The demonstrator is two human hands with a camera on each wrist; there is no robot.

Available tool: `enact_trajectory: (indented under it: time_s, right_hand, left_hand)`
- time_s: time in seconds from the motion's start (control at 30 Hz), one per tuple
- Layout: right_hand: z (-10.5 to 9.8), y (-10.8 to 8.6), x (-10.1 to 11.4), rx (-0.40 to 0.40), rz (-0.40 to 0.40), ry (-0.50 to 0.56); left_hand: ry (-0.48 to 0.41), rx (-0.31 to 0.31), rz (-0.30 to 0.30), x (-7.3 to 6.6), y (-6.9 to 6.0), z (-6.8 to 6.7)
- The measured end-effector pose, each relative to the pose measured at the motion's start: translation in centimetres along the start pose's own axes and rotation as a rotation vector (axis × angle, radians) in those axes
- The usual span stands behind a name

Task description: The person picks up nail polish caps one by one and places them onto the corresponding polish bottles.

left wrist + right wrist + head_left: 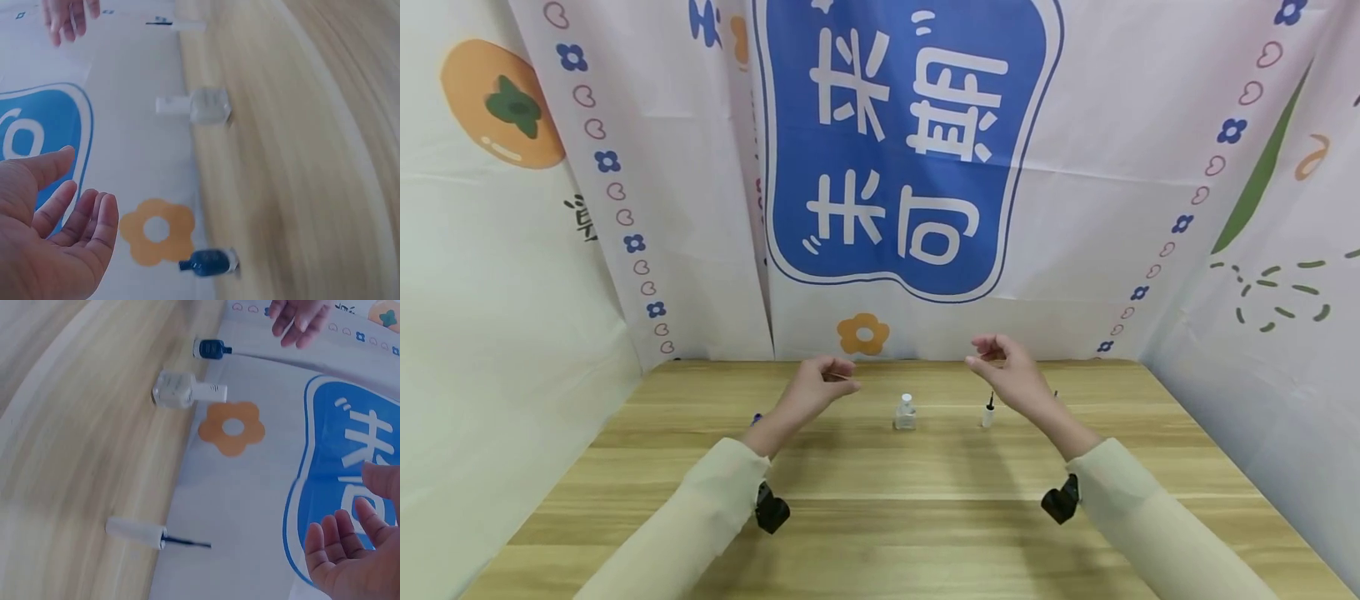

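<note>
Both hands hover above the table with loosely bent fingers and hold nothing. My left hand (pixel 823 385) is nearest a small dark blue nail polish bottle (pixel 211 262), which shows a bare narrow neck; in the head view the left wrist partly hides it. Between the hands stands a clear nail polish bottle (pixel 906 413) with a white cap (pixel 211 392) on. Below my right hand (pixel 1009 371), a separate white cap (pixel 988 416) stands upright, its dark brush (pixel 190 541) pointing up. Neither hand touches any of these.
A wood-grain table (pixel 880 517) carries the items. White printed cloth (pixel 1090 233) hangs at the back and both sides. Behind the right forearm a small dark tip (pixel 1056 393) shows; its lower part is hidden. Each sleeve has a black wrist camera (pixel 771 508).
</note>
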State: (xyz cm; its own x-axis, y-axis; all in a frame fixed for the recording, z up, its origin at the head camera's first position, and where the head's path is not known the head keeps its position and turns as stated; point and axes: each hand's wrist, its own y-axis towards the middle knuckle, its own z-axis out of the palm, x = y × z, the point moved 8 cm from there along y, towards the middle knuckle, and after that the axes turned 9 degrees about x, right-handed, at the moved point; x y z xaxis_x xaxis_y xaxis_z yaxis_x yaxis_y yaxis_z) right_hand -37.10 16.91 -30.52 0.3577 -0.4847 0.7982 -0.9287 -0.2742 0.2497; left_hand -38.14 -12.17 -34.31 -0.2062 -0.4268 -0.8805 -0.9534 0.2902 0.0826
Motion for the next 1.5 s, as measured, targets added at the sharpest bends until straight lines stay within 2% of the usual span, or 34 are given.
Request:
enact_trajectory:
  time_s: [0.23, 0.43, 0.67, 0.9, 1.13, 1.37, 1.5]
  right_hand:
    - [-3.5, -1.0, -0.7, -0.042, 0.018, -0.03]
    - [-6.0, -2.1, -1.6, -0.063, 0.03, -0.074]
    - [-8.0, -3.4, -3.6, -0.085, 0.063, -0.109]
    - [-8.9, -4.7, -5.8, -0.1, 0.118, -0.167]
    - [-9.4, -5.6, -8.0, -0.112, 0.148, -0.19]
    - [-8.5, -5.8, -11.5, -0.032, 0.235, -0.153]
    - [-7.8, -6.0, -13.1, 0.013, 0.286, -0.131]
  left_hand:
    - [0.05, -0.003, -0.002, -0.1, -1.2, -2.4]
    - [0.104, -0.041, -0.008, 0.0, -2.3, -4.7]
    - [0.151, -0.104, -0.019, 1.1, -3.5, -7.8]
    - [0.178, -0.154, -0.053, 2.9, -4.7, -10.0]
    - [0.179, -0.164, -0.066, 4.9, -5.5, -11.2]
    - [0.179, -0.118, -0.12, 7.3, -6.0, -11.5]
    - [0.191, -0.092, -0.126, 8.3, -6.2, -11.4]
